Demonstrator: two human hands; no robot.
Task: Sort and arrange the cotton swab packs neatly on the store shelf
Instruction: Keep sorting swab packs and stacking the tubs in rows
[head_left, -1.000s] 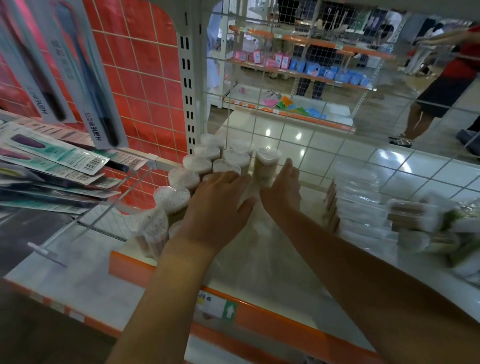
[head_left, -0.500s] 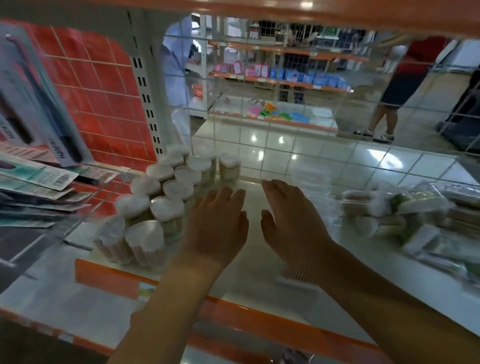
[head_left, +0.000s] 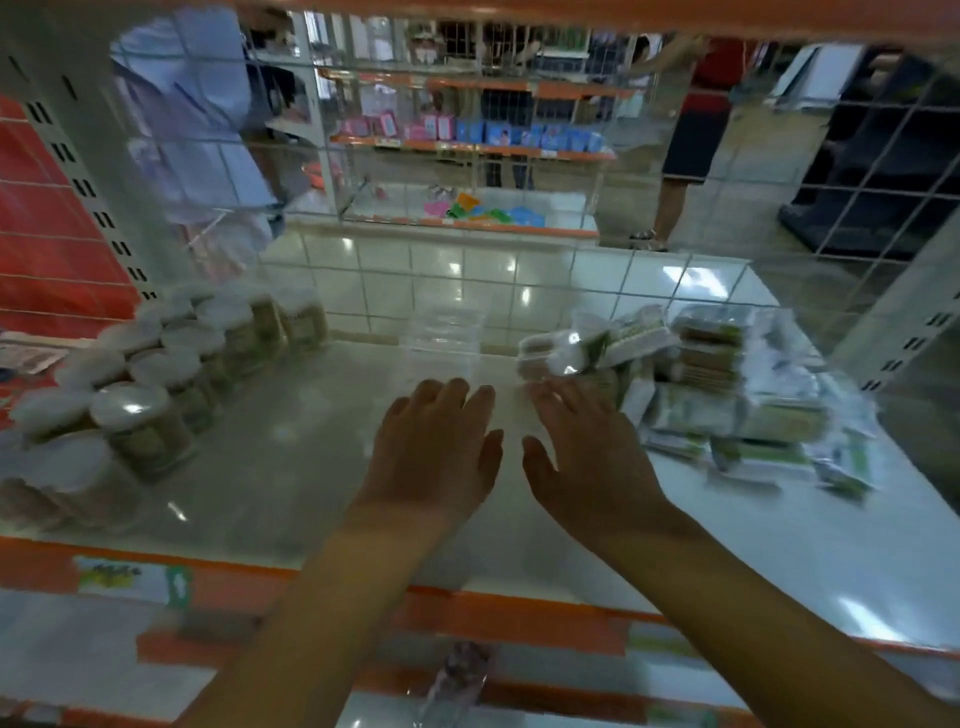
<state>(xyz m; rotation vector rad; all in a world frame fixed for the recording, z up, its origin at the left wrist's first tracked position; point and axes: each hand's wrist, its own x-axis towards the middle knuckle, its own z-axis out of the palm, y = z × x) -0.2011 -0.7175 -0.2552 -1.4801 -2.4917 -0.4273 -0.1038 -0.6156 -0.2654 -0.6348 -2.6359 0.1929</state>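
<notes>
Several round cotton swab tubs (head_left: 140, 426) with white lids stand in rows along the left of the white shelf (head_left: 291, 467). A loose heap of flat cotton swab packs (head_left: 717, 395) in green and white wrapping lies at the right. Clear plastic boxes (head_left: 447, 338) sit at the back middle. My left hand (head_left: 431, 457) and my right hand (head_left: 587, 457) hover side by side over the shelf's middle, palms down, fingers straight, holding nothing. The right fingertips are close to the nearest pack of the heap.
A wire mesh back panel (head_left: 467, 270) closes the shelf's rear. The orange front rail (head_left: 467, 613) carries a price label (head_left: 130, 577). An upper shelf edge runs across the top. Beyond the mesh are other shelves and a person's legs (head_left: 675, 208).
Both hands have drawn back from the tubs at the left and shifted right toward the pack heap. The view has swung right and lower under the upper shelf.
</notes>
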